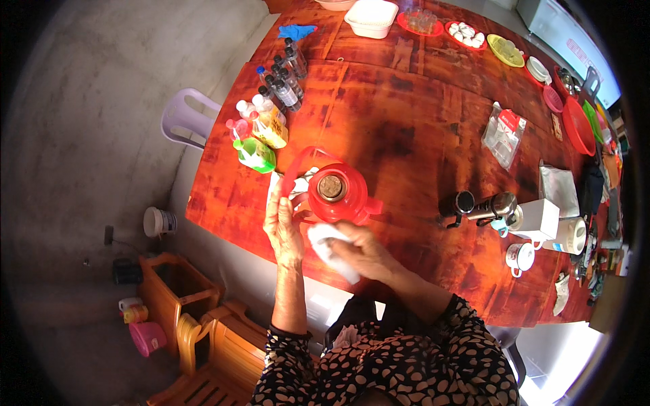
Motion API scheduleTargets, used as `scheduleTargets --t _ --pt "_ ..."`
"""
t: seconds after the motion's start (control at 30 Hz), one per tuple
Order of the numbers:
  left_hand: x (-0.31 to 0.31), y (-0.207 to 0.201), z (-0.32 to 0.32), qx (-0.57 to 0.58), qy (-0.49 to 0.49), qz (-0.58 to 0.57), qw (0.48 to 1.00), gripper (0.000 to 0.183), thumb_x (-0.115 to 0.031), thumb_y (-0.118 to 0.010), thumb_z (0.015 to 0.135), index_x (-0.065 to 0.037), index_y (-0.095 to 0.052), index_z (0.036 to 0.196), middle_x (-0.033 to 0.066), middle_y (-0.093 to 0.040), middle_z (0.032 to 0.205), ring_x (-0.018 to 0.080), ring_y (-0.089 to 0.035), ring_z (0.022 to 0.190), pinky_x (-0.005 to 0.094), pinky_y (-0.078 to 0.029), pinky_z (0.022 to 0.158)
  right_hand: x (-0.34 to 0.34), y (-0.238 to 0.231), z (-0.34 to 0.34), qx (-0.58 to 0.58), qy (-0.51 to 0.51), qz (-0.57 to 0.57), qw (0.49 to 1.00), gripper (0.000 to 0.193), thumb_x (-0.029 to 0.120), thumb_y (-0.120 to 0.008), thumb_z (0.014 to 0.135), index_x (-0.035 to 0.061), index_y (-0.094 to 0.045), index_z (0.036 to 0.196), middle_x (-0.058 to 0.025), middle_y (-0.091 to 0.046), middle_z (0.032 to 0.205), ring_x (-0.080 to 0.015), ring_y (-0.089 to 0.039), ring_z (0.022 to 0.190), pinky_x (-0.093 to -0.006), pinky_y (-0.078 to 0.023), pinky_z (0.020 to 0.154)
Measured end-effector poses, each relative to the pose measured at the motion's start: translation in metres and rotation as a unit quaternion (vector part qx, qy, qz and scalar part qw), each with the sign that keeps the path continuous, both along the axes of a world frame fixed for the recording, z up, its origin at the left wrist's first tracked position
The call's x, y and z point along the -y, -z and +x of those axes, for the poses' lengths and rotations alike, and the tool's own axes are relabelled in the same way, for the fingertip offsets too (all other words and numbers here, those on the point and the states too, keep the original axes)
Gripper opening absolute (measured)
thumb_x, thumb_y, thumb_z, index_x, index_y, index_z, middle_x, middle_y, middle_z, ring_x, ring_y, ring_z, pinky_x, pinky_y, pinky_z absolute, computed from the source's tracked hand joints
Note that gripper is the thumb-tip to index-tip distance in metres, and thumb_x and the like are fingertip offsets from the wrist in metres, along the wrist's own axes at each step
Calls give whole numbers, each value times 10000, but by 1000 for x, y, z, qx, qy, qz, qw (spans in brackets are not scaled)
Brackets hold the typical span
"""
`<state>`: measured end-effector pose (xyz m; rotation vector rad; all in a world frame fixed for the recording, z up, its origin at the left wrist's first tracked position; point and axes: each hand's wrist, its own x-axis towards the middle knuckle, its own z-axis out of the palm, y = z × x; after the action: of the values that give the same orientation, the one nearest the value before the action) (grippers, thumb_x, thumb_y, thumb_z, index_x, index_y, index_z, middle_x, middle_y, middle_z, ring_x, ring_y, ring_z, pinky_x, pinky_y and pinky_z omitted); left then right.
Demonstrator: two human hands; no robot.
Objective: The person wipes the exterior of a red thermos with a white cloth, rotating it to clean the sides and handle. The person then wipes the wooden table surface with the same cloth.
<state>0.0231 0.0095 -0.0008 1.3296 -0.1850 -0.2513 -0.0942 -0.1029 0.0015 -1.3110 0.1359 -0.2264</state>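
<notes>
A red thermos flask (pixel 357 183) with a cork (pixel 331 187) in its mouth stands on the table right in front of me. My left hand (pixel 284 227) is closed on the flask's left side, at its red carrying handle (pixel 298 164); part of the fingers is hidden. My right hand (pixel 365 250) grips a white cloth (pixel 328 247), which lies against or just beside the near side of the flask; I cannot tell if they touch. Behind the left hand, a crumpled whitish cloth (pixel 302 184) lies partly covered by the flask and handle.
Left of the flask are a green bottle (pixel 256 155), yellow-labelled bottles (pixel 271 128) and several dark-capped bottles (pixel 284 91). To the right stand steel flasks (pixel 497 206), a white box (pixel 538 218) and an enamel mug (pixel 520 257). Plates and basins line the far edge. A purple chair (pixel 184 116) stands left.
</notes>
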Motion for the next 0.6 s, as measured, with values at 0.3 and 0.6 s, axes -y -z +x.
scheduleTargets --t 0.3,0.6 --pt "-1 46 1 253 -218 312 889 431 -119 -526 952 -122 -458 1378 121 -434 1195 239 -442 1170 353 -436 933 66 60 44 1 240 -189 952 350 -22 -557 885 41 -569 1229 -114 -557 1077 -195 -576 912 -294 -490 766" --pt "8 51 -51 432 -99 549 708 697 -389 -719 745 -123 -479 1344 119 -397 1392 343 -299 1303 553 -171 1035 8 73 7 60 284 -389 874 557 -99 -630 762 30 -526 1293 -191 -502 1135 -333 -551 1011 -371 -477 860"
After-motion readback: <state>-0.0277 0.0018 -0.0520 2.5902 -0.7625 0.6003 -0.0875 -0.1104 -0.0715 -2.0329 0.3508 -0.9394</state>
